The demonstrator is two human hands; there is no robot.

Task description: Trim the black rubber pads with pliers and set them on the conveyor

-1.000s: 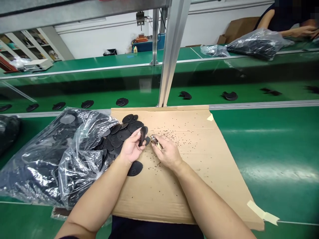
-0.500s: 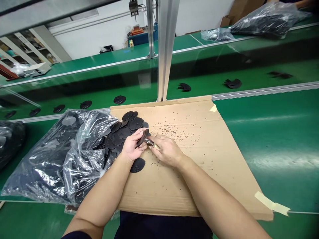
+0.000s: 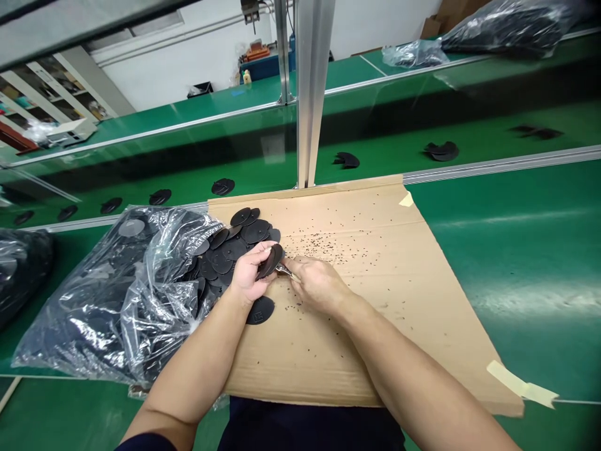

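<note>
My left hand [image 3: 248, 275] is closed on a black oval rubber piece [image 3: 271, 259], held on edge above a cardboard sheet [image 3: 375, 300]. My right hand [image 3: 315, 283] is closed round a small metal cutting tool [image 3: 284, 270], whose tip touches the lower edge of that piece. A pile of the same black pieces [image 3: 235, 241] spills from a clear plastic bag [image 3: 117, 294] just left of my hands. One more black piece [image 3: 260, 310] lies flat on the cardboard under my left wrist. Small dark trimmings [image 3: 328, 244] are scattered over the cardboard.
A green conveyor belt [image 3: 516, 250] runs behind and right of the cardboard, carrying single black pieces [image 3: 441, 151]. An aluminium post [image 3: 310, 94] stands at the cardboard's far edge. Another bag [image 3: 19, 269] sits far left, more bags [image 3: 507, 28] at the back right.
The view has tilted and shifted a little. My left hand has turned the black piece from upright to slanted, and the tool in my right hand has closed in on its edge.
</note>
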